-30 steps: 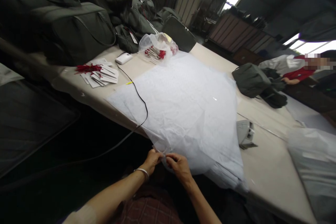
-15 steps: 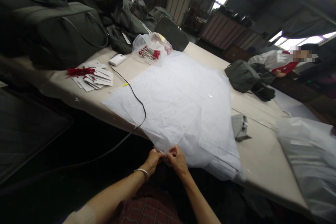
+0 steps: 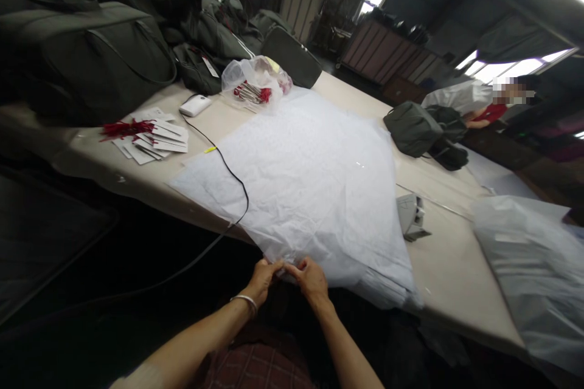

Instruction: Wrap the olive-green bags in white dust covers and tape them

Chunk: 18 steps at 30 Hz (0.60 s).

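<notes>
A stack of thin white sheets covers the middle of the table; whether they are plain sheets or flat bags I cannot tell. My left hand is closed, pinching the near edge of the top sheet between thumb and fingers. Right beside it, my right hand is closed on the same edge, its thumb close to the left thumb. The sheet is crumpled around both hands. The fingertips are partly hidden by the sheet. A black cable crosses the stack's left corner and hangs over the table edge.
On the left of the table lie white tags with red strings, a white device and a plastic bag. Dark bags pile behind them. A grey tape dispenser and a plastic-wrapped bundle stand right. Another person is across.
My right thumb has straightened and come closer to my left hand. The sheet is more wrinkled near my hands. The whole view has shifted slightly.
</notes>
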Tool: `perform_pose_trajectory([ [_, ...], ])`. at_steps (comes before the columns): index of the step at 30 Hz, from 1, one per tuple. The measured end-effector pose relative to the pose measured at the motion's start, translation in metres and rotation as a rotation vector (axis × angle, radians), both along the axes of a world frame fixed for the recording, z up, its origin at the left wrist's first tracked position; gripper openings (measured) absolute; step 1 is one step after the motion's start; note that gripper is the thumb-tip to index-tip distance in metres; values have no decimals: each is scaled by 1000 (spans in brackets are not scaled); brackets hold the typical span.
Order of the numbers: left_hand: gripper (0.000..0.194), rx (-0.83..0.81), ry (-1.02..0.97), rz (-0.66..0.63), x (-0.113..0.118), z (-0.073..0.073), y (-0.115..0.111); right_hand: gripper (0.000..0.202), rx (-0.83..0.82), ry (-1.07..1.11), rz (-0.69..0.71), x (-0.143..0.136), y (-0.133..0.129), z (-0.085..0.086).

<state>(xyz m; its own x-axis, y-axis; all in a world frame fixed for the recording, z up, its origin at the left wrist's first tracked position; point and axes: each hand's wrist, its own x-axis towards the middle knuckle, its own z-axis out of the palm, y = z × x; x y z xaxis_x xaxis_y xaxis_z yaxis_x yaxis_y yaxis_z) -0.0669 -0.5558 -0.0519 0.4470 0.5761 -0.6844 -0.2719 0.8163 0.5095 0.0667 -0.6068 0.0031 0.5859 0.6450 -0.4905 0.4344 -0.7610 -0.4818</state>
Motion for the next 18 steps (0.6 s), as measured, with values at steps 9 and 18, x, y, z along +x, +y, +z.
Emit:
perform_pose_trajectory([
  [9, 80, -84, -72, -82, -3, 0, -5, 28, 12, 54, -114, 53, -57, 16],
  [18, 71, -45, 56, -183, 14, 4, -19, 42, 211, -63, -319, 185, -97, 55],
])
